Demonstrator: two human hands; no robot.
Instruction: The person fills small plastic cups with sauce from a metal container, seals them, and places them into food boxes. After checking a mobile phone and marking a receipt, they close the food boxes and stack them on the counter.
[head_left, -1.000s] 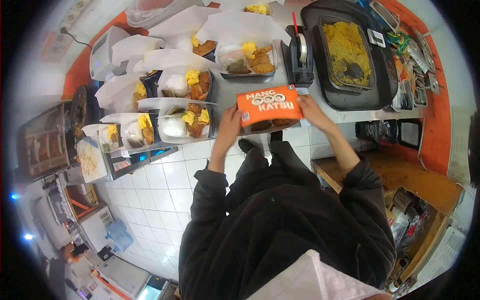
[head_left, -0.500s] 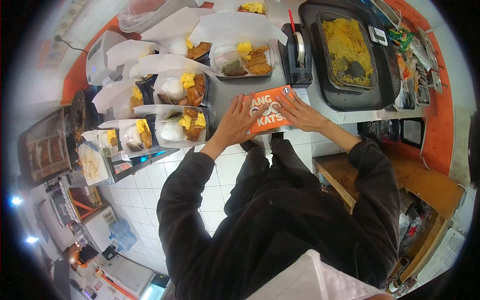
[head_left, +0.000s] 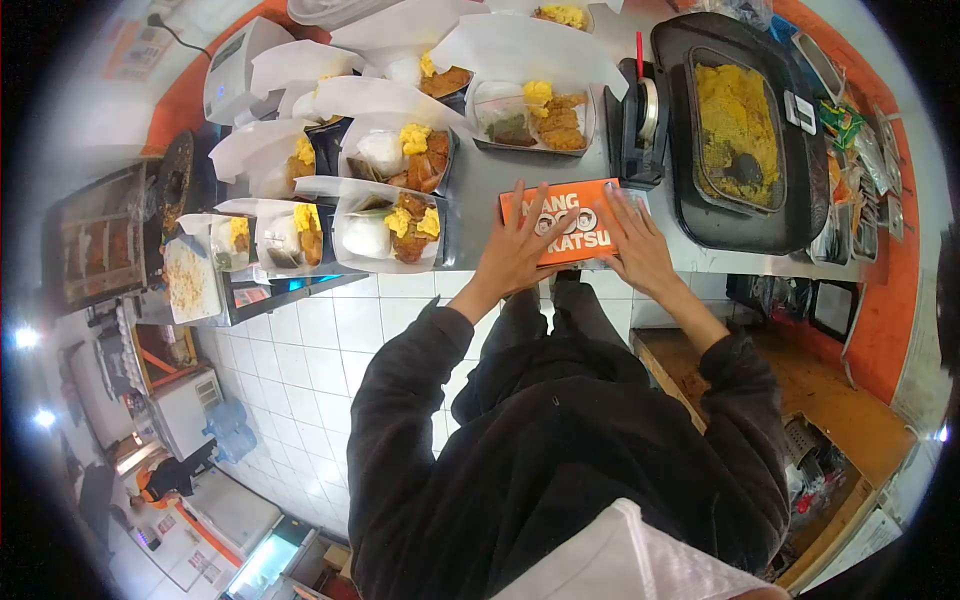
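A closed orange cardboard meal box (head_left: 567, 215), printed with white lettering and two round faces, lies flat at the counter's front edge. Across its left end rests my left hand (head_left: 522, 243), fingers stretched and spread over the lid. My right hand (head_left: 641, 243) is open at the right end, its long fingers flat along the lid's corner and side. Left of the hands, an open meal box (head_left: 390, 235) shows rice, fried cutlet and yellow scrambled egg. Another open box (head_left: 530, 115) with similar food and a small green packet stands behind.
A black tape dispenser (head_left: 638, 125) stands just behind the orange box. To its right, a black tray (head_left: 690, 215) bears a container of yellow egg (head_left: 735, 110) with a dark spoon. Several more open meal boxes fill the counter's left. A person (head_left: 165, 483) is far off at lower left.
The view has shifted, so the counter things appear further right. My right hand has slid from the lid's middle to its right end, uncovering more print; the left stays on the left end.
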